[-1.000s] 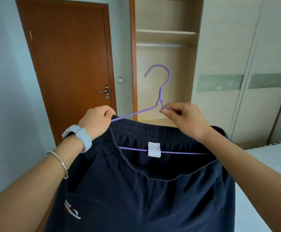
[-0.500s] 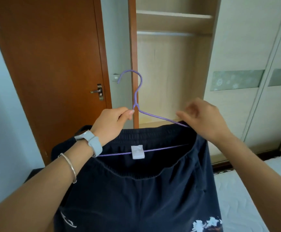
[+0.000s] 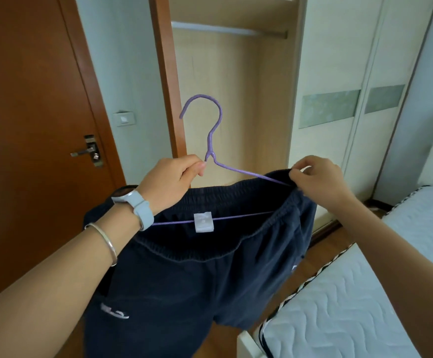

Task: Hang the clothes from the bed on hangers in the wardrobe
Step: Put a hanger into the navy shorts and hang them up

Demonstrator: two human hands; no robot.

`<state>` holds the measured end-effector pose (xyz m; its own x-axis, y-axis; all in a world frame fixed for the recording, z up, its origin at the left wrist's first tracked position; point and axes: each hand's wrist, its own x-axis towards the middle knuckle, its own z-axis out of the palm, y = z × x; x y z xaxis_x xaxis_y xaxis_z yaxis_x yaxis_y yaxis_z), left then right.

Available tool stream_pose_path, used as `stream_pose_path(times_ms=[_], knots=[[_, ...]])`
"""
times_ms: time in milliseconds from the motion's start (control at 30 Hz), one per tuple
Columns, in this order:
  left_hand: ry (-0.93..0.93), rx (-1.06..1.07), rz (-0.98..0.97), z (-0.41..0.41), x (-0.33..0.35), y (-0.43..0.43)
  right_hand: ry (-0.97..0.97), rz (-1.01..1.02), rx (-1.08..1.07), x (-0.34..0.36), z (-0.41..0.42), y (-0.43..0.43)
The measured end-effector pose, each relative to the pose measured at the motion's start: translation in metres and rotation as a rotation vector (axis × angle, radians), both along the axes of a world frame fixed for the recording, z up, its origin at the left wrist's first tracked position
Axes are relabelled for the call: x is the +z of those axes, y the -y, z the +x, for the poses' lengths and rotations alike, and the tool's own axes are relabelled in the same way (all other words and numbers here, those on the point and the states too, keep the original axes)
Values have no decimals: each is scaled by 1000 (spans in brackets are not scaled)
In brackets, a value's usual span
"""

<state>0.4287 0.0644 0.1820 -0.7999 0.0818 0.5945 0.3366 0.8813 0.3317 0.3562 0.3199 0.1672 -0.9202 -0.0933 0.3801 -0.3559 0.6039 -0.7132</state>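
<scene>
Dark navy shorts [image 3: 184, 280] with an elastic waistband and a white label hang on a thin purple wire hanger [image 3: 214, 140]. My left hand [image 3: 170, 180] grips the hanger just left of its neck. My right hand [image 3: 316, 177] pinches the right end of the waistband where it lies over the hanger's right arm. The hook points left and stands in front of the open wardrobe [image 3: 236, 99], below its metal rail [image 3: 223, 29]. The hanger's bottom bar crosses inside the waistband.
A brown door [image 3: 29, 125] with a metal handle is at the left. The wardrobe's pale sliding doors [image 3: 339, 73] are at the right. A bed with a white quilted mattress [image 3: 365, 293] fills the lower right, close to my right arm. Wooden floor shows below.
The view has come closer to the open wardrobe. My right hand has slid further right along the hanger to the waistband's end, and my left hand stays at the neck.
</scene>
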Motion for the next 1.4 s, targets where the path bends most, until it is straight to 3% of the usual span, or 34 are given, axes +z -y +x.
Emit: stream_pose_path(times_ms=[167, 300, 600, 733, 900, 1000, 1233, 1333, 1400], knots=[[8, -130, 52, -72, -8, 15, -57, 203, 85, -6, -37, 1], [60, -216, 117, -142, -21, 10, 25, 316, 128, -25, -76, -7], [144, -356, 275, -294, -26, -13, -122, 336, -162, -30, -180, -8], [104, -366, 352, -349, -16, -24, -275, 383, -349, -19, -218, -8], [15, -387, 255, -414, -11, -22, -294, 368, -478, -10, -268, 4], [3, -336, 411, -449, -10, -9, -292, 357, -538, -4, -300, 20], [281, -510, 820, -524, 30, -7, -365, 362, -547, 35, -379, 99], [263, -440, 939, -558, 57, 10, -276, 280, -449, 59, -418, 135], [231, -388, 991, -584, 73, 29, -158, 170, -261, 74, -441, 155]])
